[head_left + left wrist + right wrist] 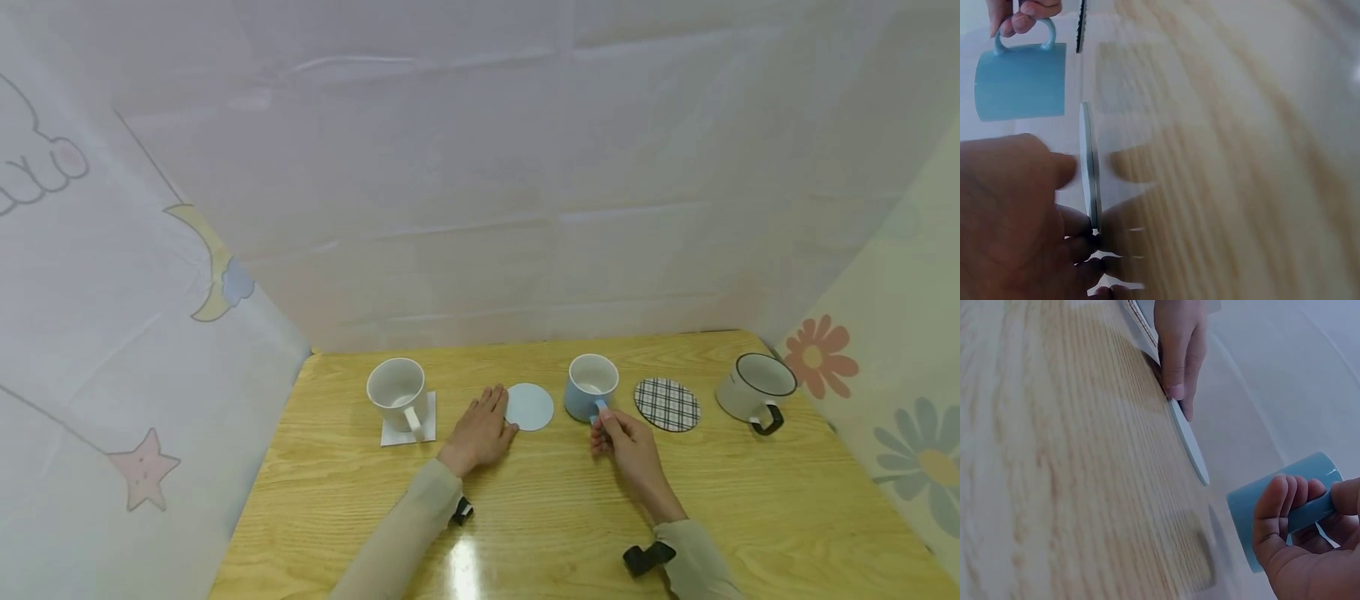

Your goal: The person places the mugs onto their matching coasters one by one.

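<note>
My right hand grips the handle of a light blue mug with a white inside. The right wrist view shows fingers curled round that handle and the mug raised a little off the tabletop. My left hand lies on the table with its fingers fairly straight, touching the left edge of a round pale blue coaster. Seen edge-on in the left wrist view, the coaster lies flat by the thumb and fingertips. The blue mug is to the right of this coaster, apart from it.
On the left, a white mug stands on a square white coaster. A round black-and-white plaid coaster lies right of the blue mug. Farther right stands a white mug with black rim and handle. Printed cloth walls border the wooden table.
</note>
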`<state>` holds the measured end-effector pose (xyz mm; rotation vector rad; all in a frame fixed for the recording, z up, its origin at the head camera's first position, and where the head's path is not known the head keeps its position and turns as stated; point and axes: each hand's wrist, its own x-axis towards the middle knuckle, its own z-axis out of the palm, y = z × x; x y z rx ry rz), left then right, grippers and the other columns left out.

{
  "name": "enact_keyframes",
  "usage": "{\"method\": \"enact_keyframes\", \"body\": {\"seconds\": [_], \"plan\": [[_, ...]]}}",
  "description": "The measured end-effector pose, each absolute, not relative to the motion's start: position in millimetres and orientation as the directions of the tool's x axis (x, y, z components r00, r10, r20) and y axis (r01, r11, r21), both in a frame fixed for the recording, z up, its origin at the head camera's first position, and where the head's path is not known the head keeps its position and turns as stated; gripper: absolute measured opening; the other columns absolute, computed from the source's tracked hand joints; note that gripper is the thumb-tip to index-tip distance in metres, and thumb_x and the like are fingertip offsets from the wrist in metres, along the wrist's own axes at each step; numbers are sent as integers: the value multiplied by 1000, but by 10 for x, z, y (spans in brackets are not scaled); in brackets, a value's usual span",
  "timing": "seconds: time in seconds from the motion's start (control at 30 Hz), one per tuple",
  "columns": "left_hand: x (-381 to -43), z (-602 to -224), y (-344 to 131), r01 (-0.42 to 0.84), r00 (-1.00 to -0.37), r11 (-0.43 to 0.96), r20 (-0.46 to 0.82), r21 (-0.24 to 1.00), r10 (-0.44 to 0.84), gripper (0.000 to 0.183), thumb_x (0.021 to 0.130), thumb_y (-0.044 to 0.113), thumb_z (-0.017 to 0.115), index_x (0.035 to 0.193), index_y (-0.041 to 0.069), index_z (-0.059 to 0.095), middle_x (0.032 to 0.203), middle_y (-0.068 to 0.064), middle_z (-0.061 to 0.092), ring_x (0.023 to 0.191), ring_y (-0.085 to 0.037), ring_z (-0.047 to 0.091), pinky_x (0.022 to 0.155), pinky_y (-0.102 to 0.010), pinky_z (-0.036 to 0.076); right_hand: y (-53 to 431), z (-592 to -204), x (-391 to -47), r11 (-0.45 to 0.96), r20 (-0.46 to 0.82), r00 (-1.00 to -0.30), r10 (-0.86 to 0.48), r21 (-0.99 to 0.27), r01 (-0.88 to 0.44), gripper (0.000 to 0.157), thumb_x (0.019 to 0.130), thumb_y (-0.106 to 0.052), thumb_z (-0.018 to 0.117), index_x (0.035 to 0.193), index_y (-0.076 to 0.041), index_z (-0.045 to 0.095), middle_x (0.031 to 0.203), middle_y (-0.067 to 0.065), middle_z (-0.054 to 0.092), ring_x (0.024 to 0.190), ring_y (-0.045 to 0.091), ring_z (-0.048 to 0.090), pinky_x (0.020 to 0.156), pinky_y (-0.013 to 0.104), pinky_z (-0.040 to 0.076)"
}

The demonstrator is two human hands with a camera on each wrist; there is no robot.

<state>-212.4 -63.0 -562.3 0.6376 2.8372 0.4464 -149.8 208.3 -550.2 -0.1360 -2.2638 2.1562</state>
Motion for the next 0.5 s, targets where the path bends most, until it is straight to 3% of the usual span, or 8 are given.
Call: {"method": "enact_keyframes", "body": {"seconds": [0.23,0.5], "plan": [[-2135,-5633,-629,382,-894,868,-112,318,434,68,115,39,44,169,1,27,177,-15,25,164,-33,24,133,-52,27,2075,-5441,-1487,50,-40,-997,70,-998,43,48,117,-25,45,108,18,62,95,17,67,80,16,69,71,33,66],[-2153,-5623,-635,395,-889,861,-103,321,446,68,114,38,49,168,1,29,176,-16,27,164,-34,26,132,-53,30,2100,-5458,-1472,68,-37,-998,58,-997,41,51,117,-28,45,109,20,60,97,22,68,81,18,70,71,34,66]]}}
